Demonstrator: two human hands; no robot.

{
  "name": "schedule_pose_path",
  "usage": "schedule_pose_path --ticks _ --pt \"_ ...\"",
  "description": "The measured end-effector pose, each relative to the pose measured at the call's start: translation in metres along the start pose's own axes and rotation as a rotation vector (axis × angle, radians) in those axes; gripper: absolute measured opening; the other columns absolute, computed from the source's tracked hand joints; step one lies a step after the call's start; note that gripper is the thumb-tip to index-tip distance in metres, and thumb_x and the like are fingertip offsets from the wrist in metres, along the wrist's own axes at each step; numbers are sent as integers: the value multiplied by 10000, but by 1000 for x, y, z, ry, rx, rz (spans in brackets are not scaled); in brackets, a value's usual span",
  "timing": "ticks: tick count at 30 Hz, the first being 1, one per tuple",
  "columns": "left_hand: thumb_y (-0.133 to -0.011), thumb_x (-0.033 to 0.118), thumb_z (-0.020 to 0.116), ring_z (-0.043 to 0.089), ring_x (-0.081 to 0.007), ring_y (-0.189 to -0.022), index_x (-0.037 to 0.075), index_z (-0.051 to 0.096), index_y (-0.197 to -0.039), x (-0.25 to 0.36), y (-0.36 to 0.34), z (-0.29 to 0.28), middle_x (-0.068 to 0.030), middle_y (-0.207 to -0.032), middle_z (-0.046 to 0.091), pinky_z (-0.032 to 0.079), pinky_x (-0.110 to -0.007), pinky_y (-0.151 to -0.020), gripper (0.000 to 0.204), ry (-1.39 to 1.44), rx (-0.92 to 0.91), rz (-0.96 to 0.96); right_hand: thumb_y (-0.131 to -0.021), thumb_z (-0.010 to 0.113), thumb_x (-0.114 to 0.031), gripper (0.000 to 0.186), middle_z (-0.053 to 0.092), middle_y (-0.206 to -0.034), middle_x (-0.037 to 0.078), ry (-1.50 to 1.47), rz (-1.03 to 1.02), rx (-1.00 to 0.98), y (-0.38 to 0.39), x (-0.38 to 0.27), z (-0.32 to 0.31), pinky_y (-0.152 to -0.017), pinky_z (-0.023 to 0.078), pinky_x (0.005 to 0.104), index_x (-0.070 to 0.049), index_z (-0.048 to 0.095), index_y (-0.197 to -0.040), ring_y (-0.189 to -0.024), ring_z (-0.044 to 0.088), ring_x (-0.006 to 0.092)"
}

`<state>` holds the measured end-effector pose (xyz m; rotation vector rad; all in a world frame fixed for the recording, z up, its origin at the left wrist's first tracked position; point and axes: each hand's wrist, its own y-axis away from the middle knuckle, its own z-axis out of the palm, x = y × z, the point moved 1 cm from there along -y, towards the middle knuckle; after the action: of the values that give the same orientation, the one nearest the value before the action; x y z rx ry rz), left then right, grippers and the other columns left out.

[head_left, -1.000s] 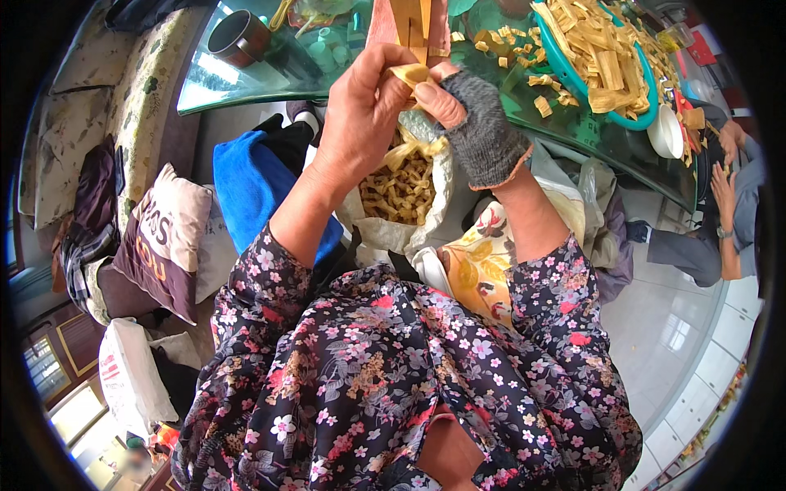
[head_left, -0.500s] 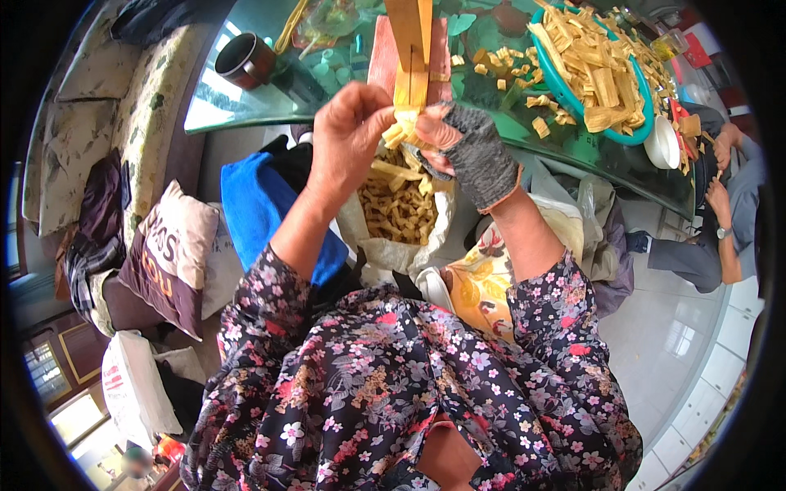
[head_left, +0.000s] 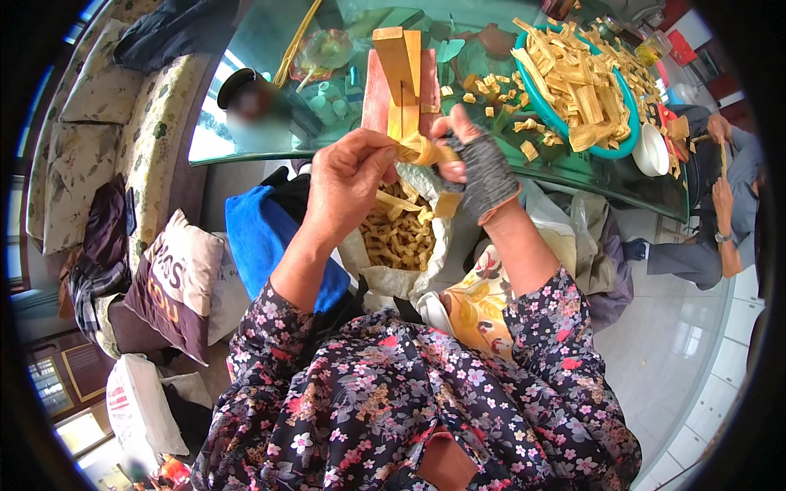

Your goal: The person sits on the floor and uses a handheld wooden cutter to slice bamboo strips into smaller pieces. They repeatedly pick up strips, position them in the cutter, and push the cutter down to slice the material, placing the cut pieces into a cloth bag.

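My left hand (head_left: pixel 348 176) is closed in a pinch on one end of a flat yellow strip (head_left: pixel 420 150), which looks folded or looped over itself. My right hand (head_left: pixel 481 168), in a grey fingerless glove, has its lower fingers closed at the strip's other side, with the thumb side lifted. Just beyond both hands stands a slotted wooden block (head_left: pixel 393 61) on a pink cloth (head_left: pixel 376 102). Below the hands, an open white sack (head_left: pixel 438 245) holds many knotted yellow pieces (head_left: pixel 401 245).
On the glass table (head_left: pixel 327 135), a teal basin (head_left: pixel 622 149) is heaped with yellow strips; small offcuts (head_left: pixel 528 150) lie beside it. A white bowl (head_left: pixel 651 151) sits near the right edge. A dark mug (head_left: pixel 237 88) stands at left. Another person's hands (head_left: pixel 720 196) hold a strip at far right.
Both hands have come nearer to me, away from the wooden block, with the strip between them. My right thumb side has lifted off the strip. The view has shifted slightly.
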<state>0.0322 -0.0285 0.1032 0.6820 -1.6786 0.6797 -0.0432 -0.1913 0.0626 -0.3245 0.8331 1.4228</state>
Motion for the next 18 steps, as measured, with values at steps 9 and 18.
schedule_pose_path --ticks 9,18 --pt "-789 57 675 635 -206 -828 7 613 -1002 16 13 -18 -107 -895 640 503 -272 -693 227 -525 97 212 -861 641 -199 149 475 -594 -46 291 -181 74 7 2 10 -419 299 179 -93 542 -827 -451 395 31" --pt "-732 3 566 556 -332 -900 56 528 -1087 -7 21 -1 -134 -1019 542 468 -407 -775 360 -938 -189 319 -844 650 -244 238 514 -544 8 662 43 -23 2 38 15 -449 425 246 -27 553 -845 -466 518 108"
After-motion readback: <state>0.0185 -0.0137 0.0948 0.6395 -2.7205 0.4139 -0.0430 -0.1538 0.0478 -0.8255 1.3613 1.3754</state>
